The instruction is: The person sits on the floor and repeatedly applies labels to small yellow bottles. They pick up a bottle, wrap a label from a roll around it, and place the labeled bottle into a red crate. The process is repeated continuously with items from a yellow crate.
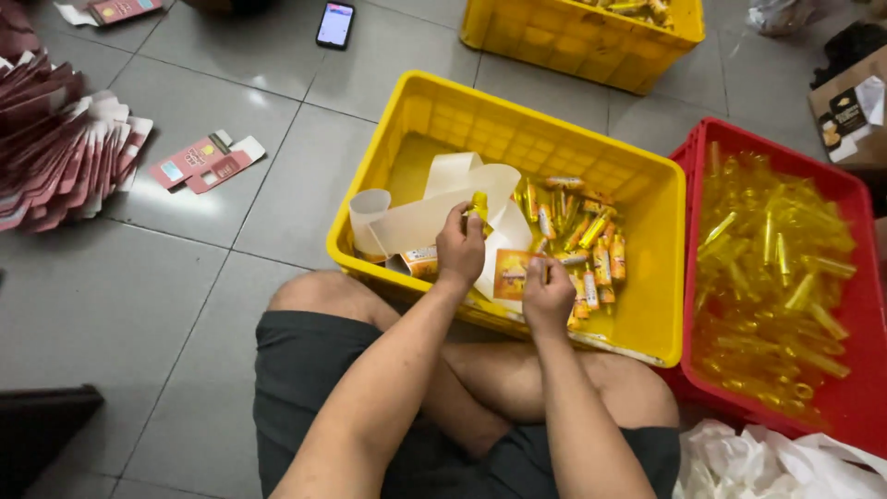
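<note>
Person sits cross-legged on grey tile floor [185, 305], both hands over near rim of yellow crate [661, 277]. Left hand [459, 248] fingers closed around a small yellow tube [479, 205], held upright above the crate's left half. Right hand [547, 294] fingers pinched on an orange label sheet [511, 273], just beside the left hand, low over the crate's near wall. Crate holds curled white backing paper [443, 199] on the left and a pile of labelled tubes [591, 249] on the right. Red crate [864, 407] touching the yellow one on the right, full of bare yellow tubes [771, 268]. Second yellow crate [573, 42] further back. Phone [334, 24] on floor at top. Flat pink cartons [55, 148] stacked at left, two loose ones [205, 162] nearer. White plastic bags [776, 462] bottom right.
</note>
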